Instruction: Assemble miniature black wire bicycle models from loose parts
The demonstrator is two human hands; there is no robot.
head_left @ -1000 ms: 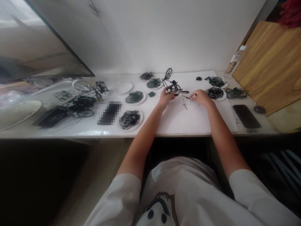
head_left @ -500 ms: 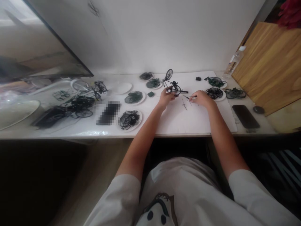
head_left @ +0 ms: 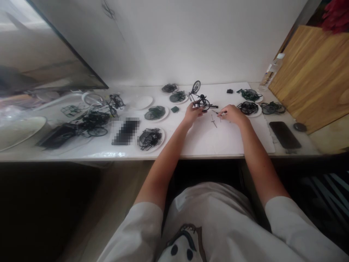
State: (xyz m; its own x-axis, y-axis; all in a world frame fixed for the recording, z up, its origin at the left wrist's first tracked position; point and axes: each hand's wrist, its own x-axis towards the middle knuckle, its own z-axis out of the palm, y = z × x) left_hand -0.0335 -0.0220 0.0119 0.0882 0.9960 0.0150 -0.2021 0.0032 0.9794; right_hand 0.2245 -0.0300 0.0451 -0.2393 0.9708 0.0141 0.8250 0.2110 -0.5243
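Note:
A small black model bicycle (head_left: pixel 201 100) is gripped near its lower wheel by my left hand (head_left: pixel 193 112), its other wheel pointing up and back. To the right, my right hand (head_left: pixel 230 113) pinches a thin dark tool (head_left: pixel 218 113) whose tip points left toward the bicycle. Small thin grey parts (head_left: pixel 214 121) lie on the white sheet (head_left: pixel 218 140) between the hands. Just right of my right hand sits a plate of black parts (head_left: pixel 248 108).
Plates of green parts (head_left: pixel 155 113) and black parts (head_left: pixel 149 139) stand on the left. Further left are assembled model bicycles (head_left: pixel 116 102). On the right lie a phone (head_left: pixel 285 135), a round black object (head_left: pixel 300 127) and a bottle (head_left: pixel 271 72). A small black piece (head_left: pixel 229 91) lies at the back.
My right hand has shifted slightly left with the thin tool. My left hand and the bicycle have hardly moved.

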